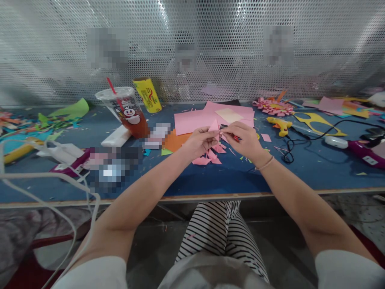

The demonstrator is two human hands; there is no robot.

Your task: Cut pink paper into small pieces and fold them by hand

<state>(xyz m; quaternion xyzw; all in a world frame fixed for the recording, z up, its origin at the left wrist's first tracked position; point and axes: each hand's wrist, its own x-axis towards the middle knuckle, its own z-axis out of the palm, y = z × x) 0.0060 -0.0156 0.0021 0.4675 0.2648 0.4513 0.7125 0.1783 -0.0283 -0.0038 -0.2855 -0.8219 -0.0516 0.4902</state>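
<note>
Blue table (222, 182), perforated metal wall (210, 52) behind. L hand (202, 143) pinches a folded-looking pink paper piece (213, 127) just above pink scraps (207, 160); R hand (244, 138) pinches its R edge, w/ a small red item (236, 138) beneath, ID unclear. Risks (judged): uneven pull may tear or crease thin paper; if dropped, it'd blend w/ same-colour scraps; R wrist could snag the nearby black cord (289, 156).

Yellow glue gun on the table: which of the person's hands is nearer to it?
Right. The right hand is left of the glue gun, apart from it; the left hand, pinching pink paper, is farther left, beyond the right hand.
</note>
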